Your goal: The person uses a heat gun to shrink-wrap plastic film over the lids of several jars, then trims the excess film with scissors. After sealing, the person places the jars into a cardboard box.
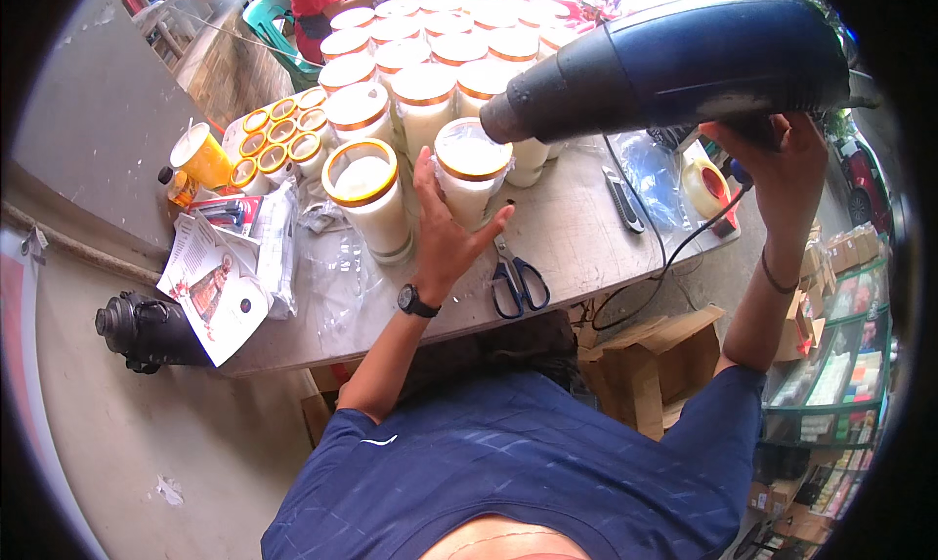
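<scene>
The right hand (782,154) partly hides the heat gun (694,66). Beyond the left hand (449,237), the top edge crops a co-worker (318,8).

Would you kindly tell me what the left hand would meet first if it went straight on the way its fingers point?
Beyond the left hand, most likely the copper-rimmed white container in the next row back, though depth is hard to judge.

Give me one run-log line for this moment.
left hand: spread around gold-rimmed white jar; right hand: gripping heat gun; nozzle: close to jar; scissors: on table
</scene>
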`<state>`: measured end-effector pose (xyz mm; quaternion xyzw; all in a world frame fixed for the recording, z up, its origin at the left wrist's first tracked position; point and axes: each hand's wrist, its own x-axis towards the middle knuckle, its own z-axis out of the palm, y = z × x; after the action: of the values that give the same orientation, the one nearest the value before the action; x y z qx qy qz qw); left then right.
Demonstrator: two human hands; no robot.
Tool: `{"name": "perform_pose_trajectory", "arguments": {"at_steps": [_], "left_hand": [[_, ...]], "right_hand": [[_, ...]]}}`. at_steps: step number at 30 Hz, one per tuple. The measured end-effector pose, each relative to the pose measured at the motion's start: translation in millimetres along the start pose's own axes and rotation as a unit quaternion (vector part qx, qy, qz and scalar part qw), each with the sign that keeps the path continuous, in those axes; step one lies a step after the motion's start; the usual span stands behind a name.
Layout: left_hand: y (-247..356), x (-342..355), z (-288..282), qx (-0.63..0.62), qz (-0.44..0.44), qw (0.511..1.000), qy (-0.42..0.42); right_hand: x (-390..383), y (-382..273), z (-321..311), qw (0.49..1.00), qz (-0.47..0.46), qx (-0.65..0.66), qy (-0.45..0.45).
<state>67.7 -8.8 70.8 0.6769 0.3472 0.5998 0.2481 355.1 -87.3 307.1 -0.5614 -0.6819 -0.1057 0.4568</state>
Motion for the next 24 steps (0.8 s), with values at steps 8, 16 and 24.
{"name": "perform_pose_trajectory", "arguments": {"at_steps": [8, 16, 24], "left_hand": [[-12, -1, 4, -0.056, -0.054, 0.997, 0.012], [-11, 4, -3, 0.024, -0.006, 1.0, -0.004], [-10, 2, 3, 0.009, -0.033, 0.999, 0.016]], "right_hand": [[1, -14, 2, 0.998, 0.0, -0.056, -0.004], [-14, -12, 0, 0.997, 0.066, 0.042, -0.025], [-28, -17, -2, 0.999, 0.037, -0.011, -0.003]]}}
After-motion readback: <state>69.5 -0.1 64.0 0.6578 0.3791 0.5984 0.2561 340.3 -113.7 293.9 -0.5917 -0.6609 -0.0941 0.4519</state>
